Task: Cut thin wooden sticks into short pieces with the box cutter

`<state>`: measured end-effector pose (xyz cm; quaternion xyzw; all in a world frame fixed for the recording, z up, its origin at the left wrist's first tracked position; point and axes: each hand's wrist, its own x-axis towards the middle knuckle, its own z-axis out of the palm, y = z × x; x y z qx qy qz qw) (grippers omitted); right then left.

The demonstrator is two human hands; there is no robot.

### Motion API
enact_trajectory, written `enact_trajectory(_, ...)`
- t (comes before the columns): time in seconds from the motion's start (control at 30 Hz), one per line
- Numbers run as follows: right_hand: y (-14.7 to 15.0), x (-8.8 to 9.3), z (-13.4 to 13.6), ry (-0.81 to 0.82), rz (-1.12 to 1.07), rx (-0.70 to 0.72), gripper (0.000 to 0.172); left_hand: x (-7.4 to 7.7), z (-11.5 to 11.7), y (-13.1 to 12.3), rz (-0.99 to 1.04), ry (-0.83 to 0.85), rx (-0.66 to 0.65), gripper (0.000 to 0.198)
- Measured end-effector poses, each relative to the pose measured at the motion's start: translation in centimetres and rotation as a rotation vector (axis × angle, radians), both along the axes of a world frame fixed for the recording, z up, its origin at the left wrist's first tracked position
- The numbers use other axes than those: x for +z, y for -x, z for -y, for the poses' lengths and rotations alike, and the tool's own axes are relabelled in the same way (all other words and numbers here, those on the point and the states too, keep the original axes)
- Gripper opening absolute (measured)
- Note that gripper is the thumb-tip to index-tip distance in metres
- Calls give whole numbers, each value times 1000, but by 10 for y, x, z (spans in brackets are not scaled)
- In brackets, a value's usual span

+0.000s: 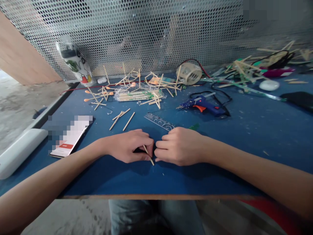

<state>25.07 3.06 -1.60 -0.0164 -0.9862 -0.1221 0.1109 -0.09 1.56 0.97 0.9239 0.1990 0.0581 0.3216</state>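
Note:
Both my hands rest on the blue table near its front edge, knuckles up and almost touching. My left hand is closed in a pinch on a thin wooden stick that slants down to the right between the two hands. My right hand is curled shut with its fingertips at the same stick; what it grips is hidden under the fingers. A clear ruler lies just behind the hands. Three loose sticks lie behind my left hand.
A blue glue gun with a black cord lies at mid-right. A pack of sticks and glued stick frames sit at the back by the perforated metal screen. A phone and a white case lie left.

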Motion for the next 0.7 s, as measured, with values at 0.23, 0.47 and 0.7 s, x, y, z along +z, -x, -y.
enact_trajectory(0.23,-1,-1,0,11,-5,-7,24,0,-1,0,-1,9,-10,8)
enact_trajectory(0.47,4,-2,7,10,-19,-49,30,0,1,0,14,-12,-11,11)
enact_trajectory(0.7,0,2,1,129,2,-59,31,2,2,0,-8,-14,-7,8)
